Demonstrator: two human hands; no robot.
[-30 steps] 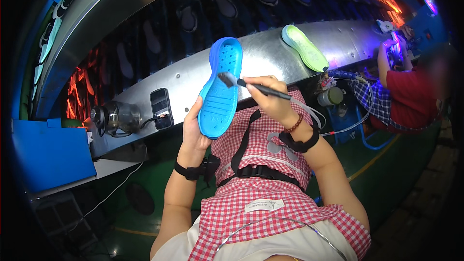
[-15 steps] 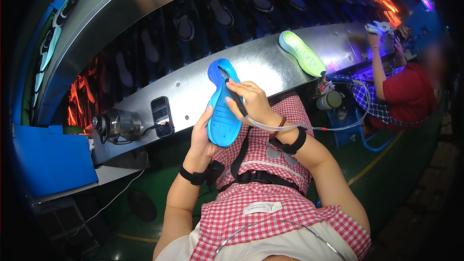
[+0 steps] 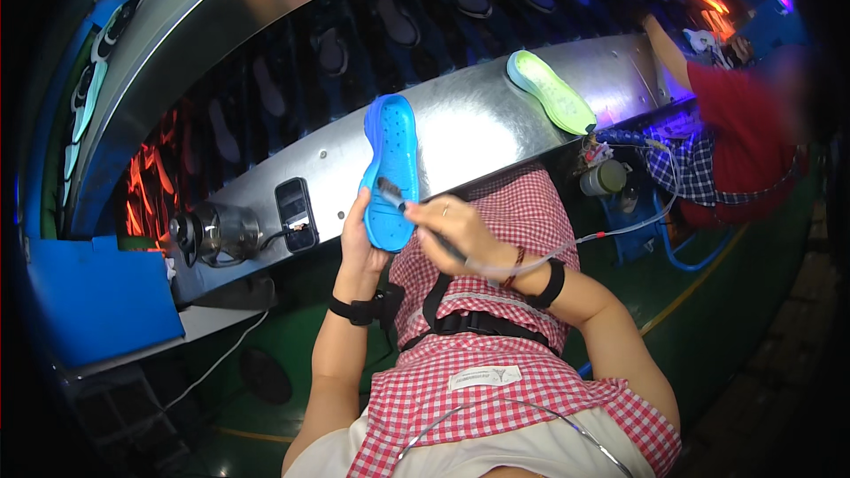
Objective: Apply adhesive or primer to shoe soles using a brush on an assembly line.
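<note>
A blue shoe sole (image 3: 400, 146) stands toe-up before me, its hollow inner face showing. My left hand (image 3: 358, 232) is closed on its lower left edge. In my right hand (image 3: 453, 228) is a dark-handled brush (image 3: 393, 194), gripped in the fingers. Its bristles are at the inside of the sole, around the middle near the left wall. A clear tube (image 3: 551, 250) trails from the brush's handle end past my right wrist. Some of my left fingers are hidden behind the sole.
A yellow-green sole (image 3: 553, 93) lies on the metal ledge (image 3: 465, 128). Beyond it, a dark conveyor (image 3: 354, 80) carries several soles. To the left are a phone (image 3: 297, 212) and a glass pot (image 3: 221, 235). On the right sits a co-worker (image 3: 739, 124) beside a lidded container (image 3: 606, 177).
The brush has moved from the upper part of the sole down to its middle. The sole has shifted slightly left and turned. At right, the co-worker's arm has reached toward the conveyor.
</note>
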